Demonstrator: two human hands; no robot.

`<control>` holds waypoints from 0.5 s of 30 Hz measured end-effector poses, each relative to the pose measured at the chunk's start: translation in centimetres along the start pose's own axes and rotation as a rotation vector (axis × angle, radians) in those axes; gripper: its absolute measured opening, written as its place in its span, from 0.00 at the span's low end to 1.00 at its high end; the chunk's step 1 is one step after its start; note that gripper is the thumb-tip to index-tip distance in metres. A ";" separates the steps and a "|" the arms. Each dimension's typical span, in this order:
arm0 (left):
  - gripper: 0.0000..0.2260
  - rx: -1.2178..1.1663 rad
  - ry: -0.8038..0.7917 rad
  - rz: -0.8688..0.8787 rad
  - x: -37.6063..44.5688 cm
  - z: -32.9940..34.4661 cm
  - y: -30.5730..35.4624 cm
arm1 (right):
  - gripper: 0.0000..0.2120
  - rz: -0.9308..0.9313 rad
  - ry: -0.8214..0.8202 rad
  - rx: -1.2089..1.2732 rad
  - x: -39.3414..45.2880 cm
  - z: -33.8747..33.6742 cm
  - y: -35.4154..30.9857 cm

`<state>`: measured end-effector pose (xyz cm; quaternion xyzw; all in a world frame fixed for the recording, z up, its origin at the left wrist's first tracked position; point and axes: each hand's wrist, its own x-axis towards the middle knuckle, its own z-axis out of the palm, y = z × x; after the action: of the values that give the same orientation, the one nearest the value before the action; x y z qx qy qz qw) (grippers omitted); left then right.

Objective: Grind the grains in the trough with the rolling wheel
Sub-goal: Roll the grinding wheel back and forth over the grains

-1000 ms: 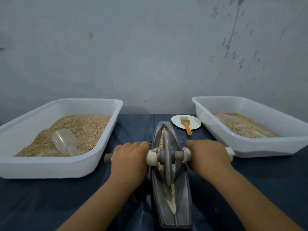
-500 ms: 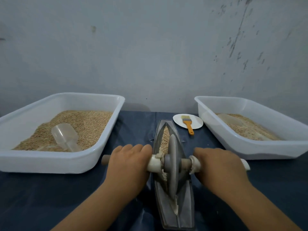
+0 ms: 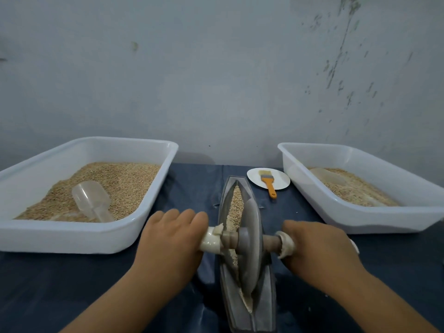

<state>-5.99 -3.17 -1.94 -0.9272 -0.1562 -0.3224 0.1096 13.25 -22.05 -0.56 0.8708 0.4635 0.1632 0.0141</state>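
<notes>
A grey boat-shaped trough (image 3: 268, 299) lies lengthwise in front of me on the dark blue cloth. Whole tan grains (image 3: 235, 207) fill its far half, and pale crushed meal lies in the near half. The grey rolling wheel (image 3: 251, 246) stands on edge in the trough, near its middle. A wooden axle with white-wrapped handles runs through the wheel. My left hand (image 3: 171, 239) grips the left handle. My right hand (image 3: 317, 246) grips the right handle, whose white end shows past my knuckles.
A white tub (image 3: 84, 239) of grain with a clear scoop (image 3: 92, 200) sits at the left. Another white tub (image 3: 365, 219) with grain stands at the right. Behind the trough, a small white plate (image 3: 281, 180) holds an orange-handled brush (image 3: 268, 182). A grey wall rises behind.
Both hands have drawn the wheel back toward me along the trough, uncovering more whole grain at the far end. The view has tilted up a little.
</notes>
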 end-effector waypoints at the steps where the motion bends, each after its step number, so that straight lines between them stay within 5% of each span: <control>1: 0.14 0.003 0.006 0.001 -0.3 0.1 -0.2 | 0.15 -0.005 0.019 -0.027 -0.2 0.0 0.1; 9: 0.07 0.073 -0.266 -0.299 4.2 3.0 -1.4 | 0.09 0.073 0.020 0.031 6.5 -0.5 -1.1; 15: 0.14 -0.004 -0.077 -0.142 -0.5 0.1 -0.7 | 0.21 -0.038 0.154 -0.056 1.3 -0.4 -0.3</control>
<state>-6.56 -2.55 -2.30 -0.9256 -0.2251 -0.2940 0.0785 13.57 -20.91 0.16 0.8460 0.4748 0.2424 0.0059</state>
